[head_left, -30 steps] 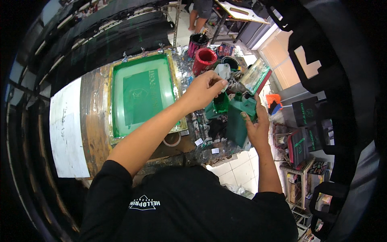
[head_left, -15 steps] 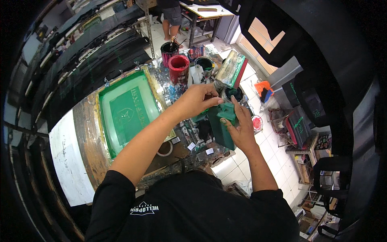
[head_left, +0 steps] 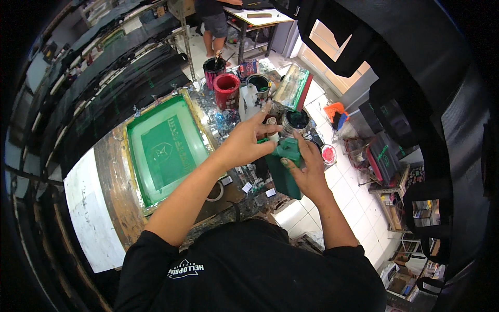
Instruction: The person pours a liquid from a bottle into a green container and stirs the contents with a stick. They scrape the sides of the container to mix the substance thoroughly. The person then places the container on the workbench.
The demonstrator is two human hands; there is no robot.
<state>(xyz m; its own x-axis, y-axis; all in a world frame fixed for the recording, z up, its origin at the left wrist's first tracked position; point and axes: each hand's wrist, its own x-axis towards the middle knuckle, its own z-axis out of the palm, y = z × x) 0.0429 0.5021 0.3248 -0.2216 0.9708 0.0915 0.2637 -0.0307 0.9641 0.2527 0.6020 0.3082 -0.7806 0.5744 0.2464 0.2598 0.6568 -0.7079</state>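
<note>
A dark green container [head_left: 285,176], apparently plastic, stands tilted at the right edge of the worktable. My right hand [head_left: 310,169] is closed on its upper part, thumb across the near side and fingers on the far right. My left hand [head_left: 248,139] hovers at the container's upper left, its fingers spread apart. Between those fingers shows a small whitish bottle-neck shape [head_left: 272,135]; whether they touch it is unclear. Beyond it stands an open jar [head_left: 297,119] of dark ink. Left of my forearm lies a framed printing screen [head_left: 167,151] coated with green.
A red ink pot [head_left: 227,91], a dark pot [head_left: 214,70] and a white jug [head_left: 250,101] crowd the far table. A green-edged frame [head_left: 293,88] leans over them. A tape roll [head_left: 215,191] lies near me. Black bags [head_left: 384,130] hang right. Another person [head_left: 212,26] stands beyond.
My left hand has opened from a pinch above the green container, its index finger now stretched out. The whitish neck shape has come into sight. My right hand still holds the container.
</note>
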